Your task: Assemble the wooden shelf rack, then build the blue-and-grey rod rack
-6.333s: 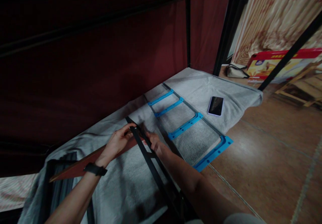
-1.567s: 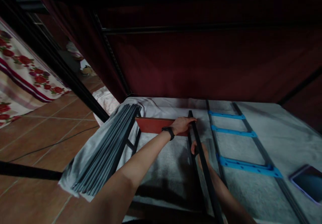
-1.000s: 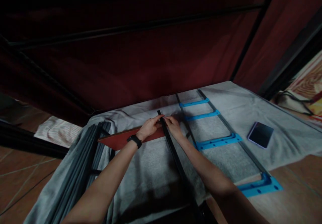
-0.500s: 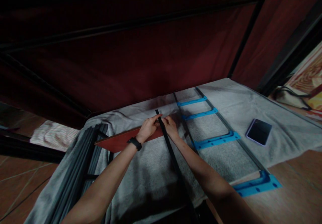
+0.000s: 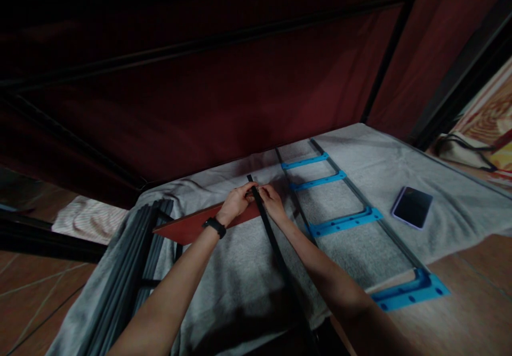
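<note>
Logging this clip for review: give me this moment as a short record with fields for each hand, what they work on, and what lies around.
left hand: on the red board where it meets the black bar
right hand: fingers at the same joint, touching the bar
surface: grey cloth on the floor
beside: rack with blue rungs, to the right of the bar
phone: flat on the cloth, far right
left edge: bundle of grey bars
grip: cannot tell whether either hand is closed
</note>
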`<state>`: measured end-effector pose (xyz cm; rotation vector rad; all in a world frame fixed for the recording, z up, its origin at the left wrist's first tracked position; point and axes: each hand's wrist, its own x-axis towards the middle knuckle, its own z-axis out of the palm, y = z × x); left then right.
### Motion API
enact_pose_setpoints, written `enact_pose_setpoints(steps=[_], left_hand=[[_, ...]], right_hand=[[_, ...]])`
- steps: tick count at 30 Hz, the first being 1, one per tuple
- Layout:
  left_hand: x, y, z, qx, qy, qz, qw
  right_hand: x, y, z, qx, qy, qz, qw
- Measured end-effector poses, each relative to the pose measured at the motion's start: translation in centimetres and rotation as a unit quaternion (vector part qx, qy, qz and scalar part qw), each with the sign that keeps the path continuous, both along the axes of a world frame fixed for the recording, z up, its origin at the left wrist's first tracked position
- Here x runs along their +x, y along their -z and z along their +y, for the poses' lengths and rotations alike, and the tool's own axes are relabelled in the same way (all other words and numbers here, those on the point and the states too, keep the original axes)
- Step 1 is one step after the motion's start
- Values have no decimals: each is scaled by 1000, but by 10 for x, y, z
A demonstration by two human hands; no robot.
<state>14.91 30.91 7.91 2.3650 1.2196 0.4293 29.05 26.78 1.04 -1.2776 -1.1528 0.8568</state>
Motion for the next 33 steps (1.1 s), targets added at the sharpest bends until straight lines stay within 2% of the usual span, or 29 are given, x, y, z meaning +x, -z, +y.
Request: enact_pose_setpoints(steps=[3, 10, 14, 24, 29, 33], left_hand=[[1, -1, -1, -1, -6, 0, 1000], [2, -6, -4, 3, -5, 26, 1000], [1, -7, -4, -6, 5, 18, 1000], [3, -8, 0, -24, 2, 22, 999], [1, -5, 1, -33, 9, 7, 999], [1, -6, 0, -33, 13, 9, 999]], right_hand=[[0, 2, 4, 15, -11, -29, 999], [7, -1, 12, -17, -40, -125, 991], [14, -1, 10, -30, -52, -99, 993], [18, -4, 18, 21, -120, -63, 991], [19, -6, 10, -14, -94, -74, 993], [19, -9, 8, 4, -100, -118, 988]])
